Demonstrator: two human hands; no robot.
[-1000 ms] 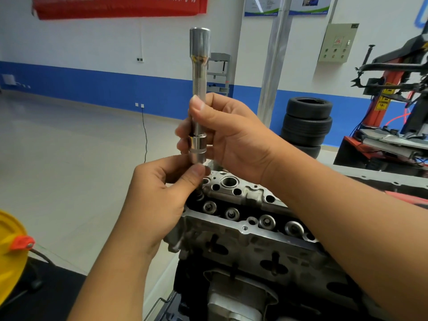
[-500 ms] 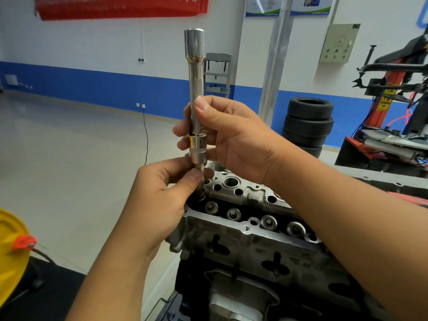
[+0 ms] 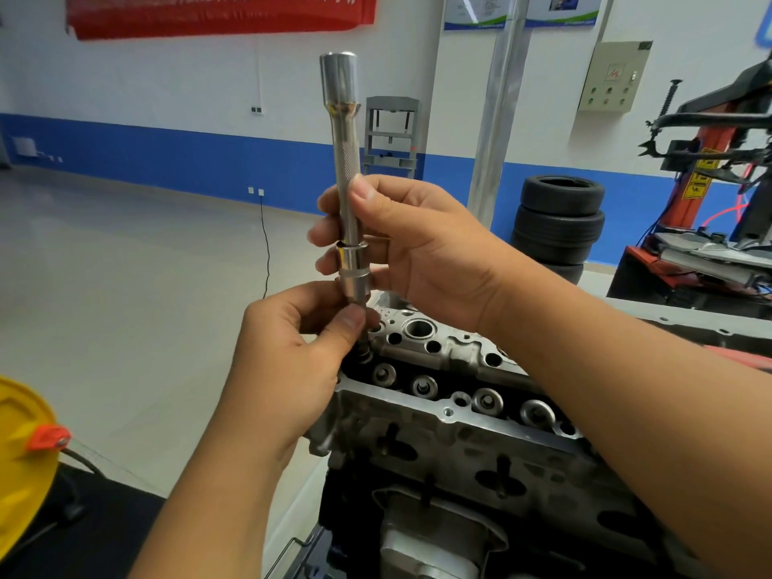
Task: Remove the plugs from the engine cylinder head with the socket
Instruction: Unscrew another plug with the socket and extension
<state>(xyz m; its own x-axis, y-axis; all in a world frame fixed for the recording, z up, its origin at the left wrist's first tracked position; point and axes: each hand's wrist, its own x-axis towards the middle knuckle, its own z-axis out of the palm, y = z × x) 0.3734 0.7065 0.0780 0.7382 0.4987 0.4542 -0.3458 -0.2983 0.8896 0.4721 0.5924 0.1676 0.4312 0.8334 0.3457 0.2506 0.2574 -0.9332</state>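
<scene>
Right in front of me, the long chrome socket tool with its knurled shaft (image 3: 347, 177) stands nearly upright, wide end at twelve o'clock, narrower collar low down. My right hand (image 3: 422, 252) is wrapped around the shaft, thumb laid across the front at mid-height, fingers curled in behind from three o'clock. My left hand (image 3: 292, 353) comes up from seven o'clock and pinches at the very bottom of the tool, thumb and forefinger closed on a small dark plug (image 3: 362, 346) sticking out below the collar; how much of that plug sits inside the socket I cannot tell, my thumb covers it.

Just beneath, at five o'clock of the tool tip, lies the grey cast-metal engine cylinder head (image 3: 451, 415), its round bores and valve seats facing up in a row running out toward four o'clock. The tool's tip hovers right over the head's near-left corner.

Off at eight o'clock a yellow round container with an orange cap (image 3: 21, 449) pokes in. At two o'clock, a stack of black tyres (image 3: 557, 227) against the blue-banded wall, and a red tyre-changing machine (image 3: 710, 169) further at three.
</scene>
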